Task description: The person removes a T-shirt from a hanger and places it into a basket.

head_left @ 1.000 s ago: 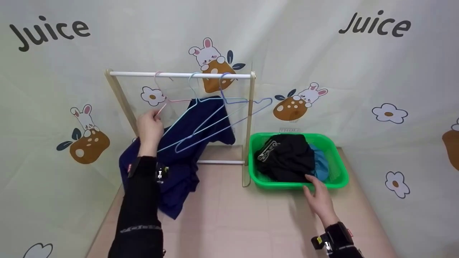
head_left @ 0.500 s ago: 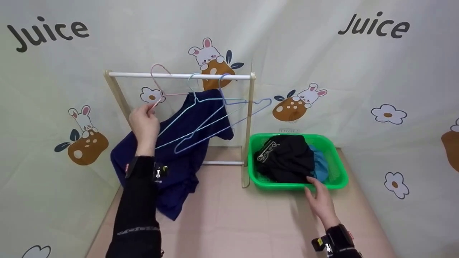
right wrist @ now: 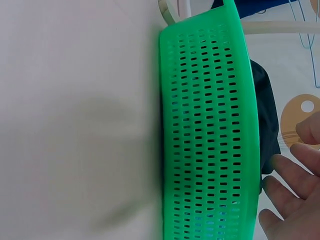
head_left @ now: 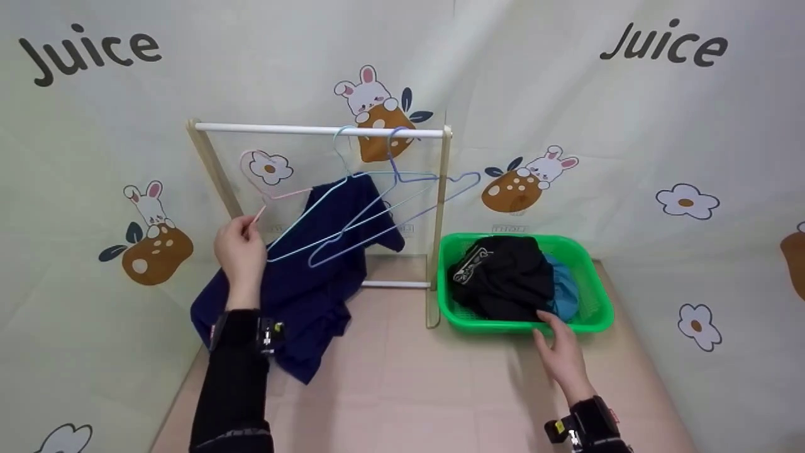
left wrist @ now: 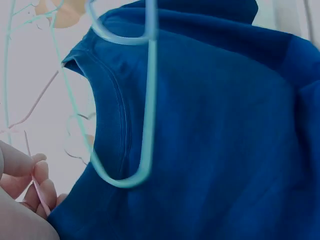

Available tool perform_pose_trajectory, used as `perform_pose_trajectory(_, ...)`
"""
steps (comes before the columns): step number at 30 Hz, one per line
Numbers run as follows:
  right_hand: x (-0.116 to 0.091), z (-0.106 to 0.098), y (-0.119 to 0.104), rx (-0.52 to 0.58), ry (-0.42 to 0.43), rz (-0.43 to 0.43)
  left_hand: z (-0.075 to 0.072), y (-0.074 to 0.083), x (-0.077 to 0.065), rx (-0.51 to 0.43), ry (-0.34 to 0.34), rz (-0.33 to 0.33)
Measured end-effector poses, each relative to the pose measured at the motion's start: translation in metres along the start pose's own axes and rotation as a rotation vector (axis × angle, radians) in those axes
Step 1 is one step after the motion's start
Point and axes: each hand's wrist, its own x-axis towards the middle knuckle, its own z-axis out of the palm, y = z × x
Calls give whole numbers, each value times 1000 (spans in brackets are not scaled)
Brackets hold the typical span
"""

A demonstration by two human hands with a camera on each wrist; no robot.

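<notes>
My left hand (head_left: 242, 255) pinches one arm of a pink hanger (head_left: 290, 194) in the head view. On that hanger is a navy T-shirt (head_left: 302, 308), whose neckline (left wrist: 112, 110) shows close up in the left wrist view. The pink hook sits below the rack's white bar (head_left: 270, 128), apart from it. An aqua hanger (head_left: 346, 171) and a purple hanger (head_left: 391, 157) hang from the bar, overlapping the shirt. My right hand (head_left: 563, 355) has relaxed fingers at the front rim of the green basket (head_left: 465, 324), near the black garment (head_left: 503, 283) inside.
A blue garment (head_left: 565, 292) lies beside the black one in the basket. The rack's wooden right post (head_left: 438, 220) stands just left of the basket. A printed curtain (head_left: 516, 75) closes off the back and sides, behind the tan floor surface (head_left: 415, 377).
The pink hook has come up off the bar, then moved down and left below it. My left hand and the T-shirt have moved with it. The right hand stays about still.
</notes>
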Motion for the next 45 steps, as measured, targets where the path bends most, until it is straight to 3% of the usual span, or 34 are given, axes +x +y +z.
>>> perform_pose_trajectory(4,-2,1,-1,11,-1,10,0,-24,-15,21,8,1)
perform_pose_trajectory(10,-5,5,1,22,-13,11,2,-57,-37,34,65,-50)
perform_pose_trajectory(17,-5,7,-1,31,-9,17,4,-86,-64,4,115,-90)
perform_pose_trajectory(28,-6,12,-9,25,-17,12,3,-120,-104,-104,159,-25)
perform_pose_trajectory(32,-6,13,-11,26,-26,13,0,-122,-116,-128,129,40)
perform_pose_trajectory(39,-5,22,-22,50,-19,-29,2,-111,-134,-125,109,311)
perform_pose_trajectory(45,-9,34,-30,46,-13,-65,10,-101,-162,-112,94,432)
